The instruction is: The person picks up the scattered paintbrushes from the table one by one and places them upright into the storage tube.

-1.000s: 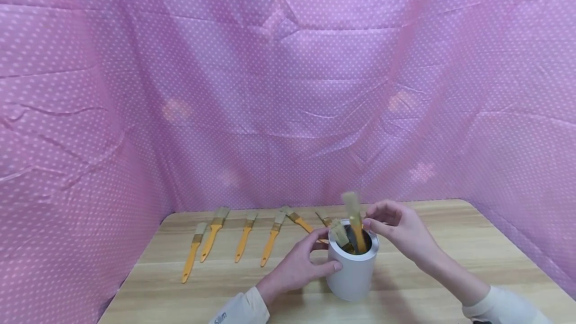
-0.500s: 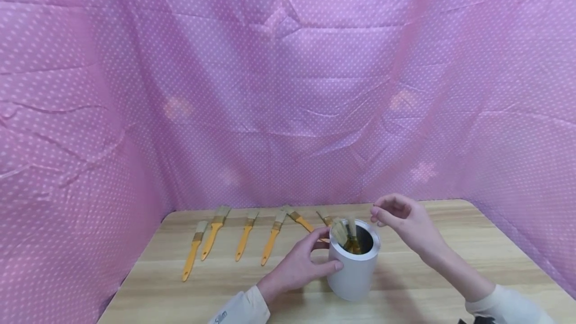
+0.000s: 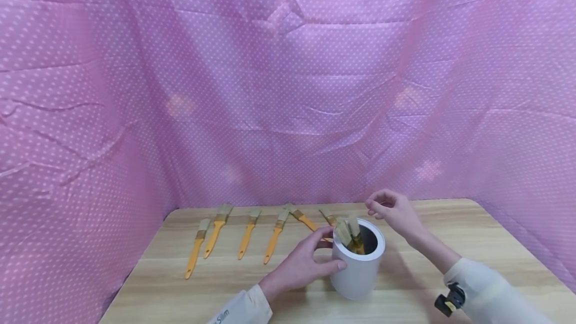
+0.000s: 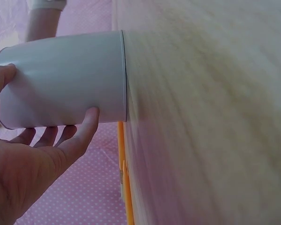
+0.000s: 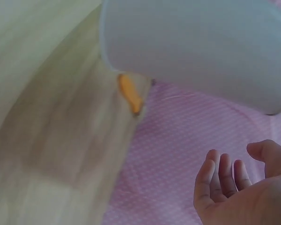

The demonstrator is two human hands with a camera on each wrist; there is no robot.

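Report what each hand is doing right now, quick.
Left hand: closed around the side of the white can.
Right hand: open, fingers loosely curled, holding nothing, apart from the can.

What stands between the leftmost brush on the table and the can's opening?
In the head view, three other brushes lie in between, then the left hand, gripping the white can by its left side. Brushes inside crowd the left of the opening; its right part looks free.

Gripping with left hand [image 3: 310,262], thumb apart from fingers! Holding right hand [image 3: 395,214] aloft, fingers loosely bent, forearm [image 3: 434,249] slanted towards the surface's far edge [image 3: 450,207].
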